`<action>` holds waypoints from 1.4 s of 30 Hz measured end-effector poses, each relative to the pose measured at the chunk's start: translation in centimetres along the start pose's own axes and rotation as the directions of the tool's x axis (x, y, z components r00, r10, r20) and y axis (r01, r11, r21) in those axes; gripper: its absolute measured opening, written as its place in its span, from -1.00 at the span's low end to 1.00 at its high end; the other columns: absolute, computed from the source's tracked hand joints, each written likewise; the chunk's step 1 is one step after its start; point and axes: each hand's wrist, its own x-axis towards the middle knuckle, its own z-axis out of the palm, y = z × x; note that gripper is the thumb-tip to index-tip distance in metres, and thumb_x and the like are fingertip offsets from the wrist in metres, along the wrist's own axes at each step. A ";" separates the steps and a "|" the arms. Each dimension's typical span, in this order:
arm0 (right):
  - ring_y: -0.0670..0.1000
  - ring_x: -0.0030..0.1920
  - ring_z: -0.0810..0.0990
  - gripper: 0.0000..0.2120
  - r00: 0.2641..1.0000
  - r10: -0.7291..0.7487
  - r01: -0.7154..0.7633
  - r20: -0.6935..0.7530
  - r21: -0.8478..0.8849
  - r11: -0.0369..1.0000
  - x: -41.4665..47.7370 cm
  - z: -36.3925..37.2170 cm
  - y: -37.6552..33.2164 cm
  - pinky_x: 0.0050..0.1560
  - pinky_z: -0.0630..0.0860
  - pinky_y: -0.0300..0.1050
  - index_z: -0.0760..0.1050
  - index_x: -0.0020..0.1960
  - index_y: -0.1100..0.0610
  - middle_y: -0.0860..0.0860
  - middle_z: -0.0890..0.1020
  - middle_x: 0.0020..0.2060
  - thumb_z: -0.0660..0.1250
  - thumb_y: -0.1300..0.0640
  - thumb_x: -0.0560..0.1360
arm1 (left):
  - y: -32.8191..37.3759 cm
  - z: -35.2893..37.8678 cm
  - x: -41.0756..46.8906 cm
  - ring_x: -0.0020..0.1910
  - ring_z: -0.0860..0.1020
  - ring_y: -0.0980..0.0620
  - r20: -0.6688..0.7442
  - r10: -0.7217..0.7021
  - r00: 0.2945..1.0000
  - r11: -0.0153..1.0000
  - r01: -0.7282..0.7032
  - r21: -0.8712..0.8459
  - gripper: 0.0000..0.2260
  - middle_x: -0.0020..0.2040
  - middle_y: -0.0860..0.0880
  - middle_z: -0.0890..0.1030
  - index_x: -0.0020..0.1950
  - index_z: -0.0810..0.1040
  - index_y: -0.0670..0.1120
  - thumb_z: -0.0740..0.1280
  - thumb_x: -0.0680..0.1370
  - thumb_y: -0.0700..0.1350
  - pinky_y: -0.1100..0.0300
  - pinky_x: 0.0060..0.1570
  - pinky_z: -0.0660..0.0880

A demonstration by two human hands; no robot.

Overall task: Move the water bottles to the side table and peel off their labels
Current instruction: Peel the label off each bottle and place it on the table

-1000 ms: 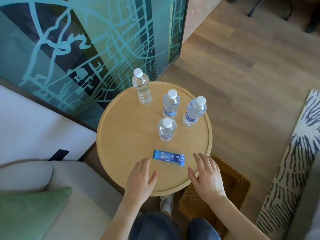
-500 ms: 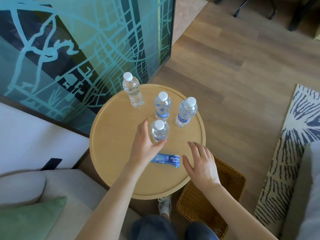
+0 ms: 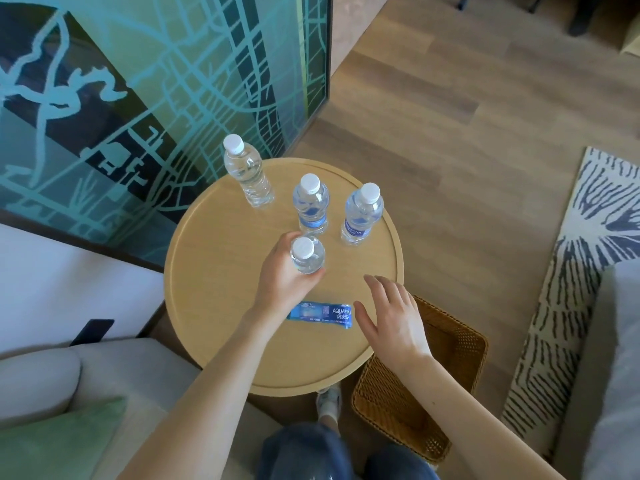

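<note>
Several clear water bottles with white caps stand on the round wooden side table [image 3: 214, 289]. My left hand [image 3: 282, 275] is wrapped around the nearest bottle [image 3: 306, 256], which carries no label. Behind it stand two bottles with blue labels, one in the middle [image 3: 310, 206] and one to the right [image 3: 362, 214]. A bare bottle [image 3: 247, 174] stands at the far left edge. A peeled blue label [image 3: 320, 315] lies flat near the table's front. My right hand [image 3: 393, 315] hovers open just right of the label, holding nothing.
A wicker basket [image 3: 450, 358] sits on the floor under the table's right front edge. A glass panel with a teal map pattern [image 3: 156, 81] stands behind the table. A beige sofa with a green cushion [image 3: 59, 441] is at left, a patterned rug [image 3: 581, 271] at right.
My left hand reached forward from the table's front edge and closed around the nearest bottle. My right hand drifted slightly forward beside the label.
</note>
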 end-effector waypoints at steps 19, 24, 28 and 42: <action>-0.02 0.27 0.49 -0.53 0.953 -0.251 0.279 -0.171 0.161 0.947 -2.9 -22.6 -4.6 0.16 0.38 -0.24 0.40 0.46 0.05 -0.02 0.57 0.27 0.28 -0.11 0.61 | 26.1 -15.4 -8.7 -0.13 0.64 0.27 0.081 0.300 0.950 0.947 -0.287 -0.145 -0.56 -0.12 0.21 0.69 0.00 0.58 0.16 0.51 0.17 0.19 0.44 -0.27 0.49; -0.36 0.29 0.42 -0.52 0.940 -0.308 0.340 -0.144 0.379 0.861 -5.2 -28.4 -4.8 0.29 0.40 -0.27 0.37 0.41 -0.13 -0.36 0.49 0.27 0.29 -0.24 0.54 | 33.4 -17.9 -11.9 -0.09 0.63 0.34 0.054 0.430 0.901 0.891 -0.415 -0.185 -0.60 -0.08 0.28 0.67 0.00 0.59 0.22 0.53 0.20 0.17 0.51 -0.25 0.45; -0.06 0.28 0.58 -0.54 0.938 -0.333 0.310 -0.099 0.673 0.671 -7.1 -31.5 -4.8 0.29 0.48 -0.02 0.43 0.35 -0.03 -0.14 0.64 0.23 0.45 -0.03 0.50 | 37.9 -18.6 -13.9 0.00 0.66 0.18 0.089 0.522 0.849 0.834 -0.486 -0.261 -0.65 -0.02 0.13 0.72 0.01 0.65 0.16 0.51 0.24 0.12 0.20 -0.04 0.58; 0.12 -0.06 0.65 -0.57 0.962 -0.269 0.157 -0.055 0.914 0.373 -13.5 -33.7 -2.7 0.05 0.60 0.10 0.54 0.13 0.24 0.20 0.67 -0.05 0.48 0.03 0.36 | 39.4 -12.1 -15.0 -0.03 0.68 -0.08 0.288 0.498 0.818 0.735 -0.222 -0.641 -0.49 0.04 -0.18 0.71 0.18 0.61 -0.11 0.47 0.30 0.10 -0.04 0.02 0.60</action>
